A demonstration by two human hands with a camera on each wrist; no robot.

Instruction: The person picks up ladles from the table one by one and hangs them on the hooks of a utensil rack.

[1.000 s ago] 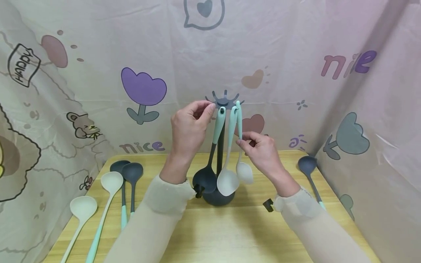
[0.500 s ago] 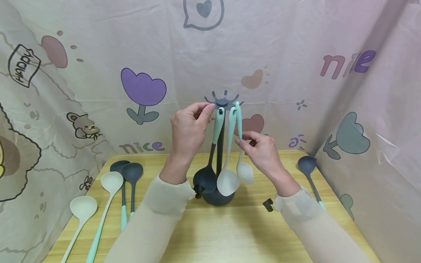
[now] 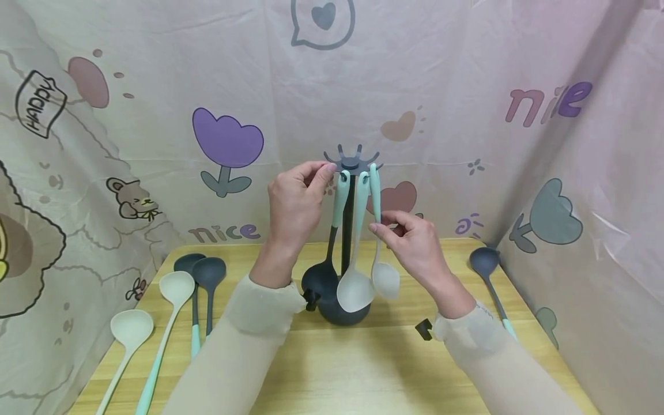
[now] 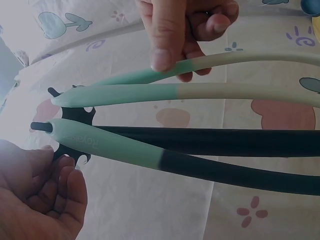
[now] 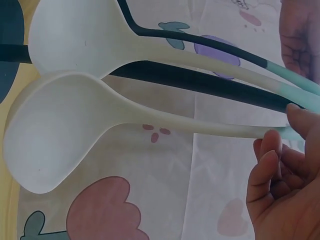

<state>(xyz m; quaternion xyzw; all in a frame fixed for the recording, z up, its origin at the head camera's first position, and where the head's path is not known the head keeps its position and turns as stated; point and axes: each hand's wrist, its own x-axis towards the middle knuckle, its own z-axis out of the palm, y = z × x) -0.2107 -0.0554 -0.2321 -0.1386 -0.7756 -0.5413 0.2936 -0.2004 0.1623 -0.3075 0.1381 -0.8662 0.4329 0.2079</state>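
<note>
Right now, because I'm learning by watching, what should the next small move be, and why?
Probably a gentle downward tug by the right hand on the rightmost white ladle: it pinches that handle, the views don't settle whether the ladle is hooked on the dark rack, and the left hand, pinching the rack's top, should steady it.

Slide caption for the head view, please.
Left hand pinches the rack, right hand pinches a white ladle, and a dark ladle hangs from the rack.
</note>
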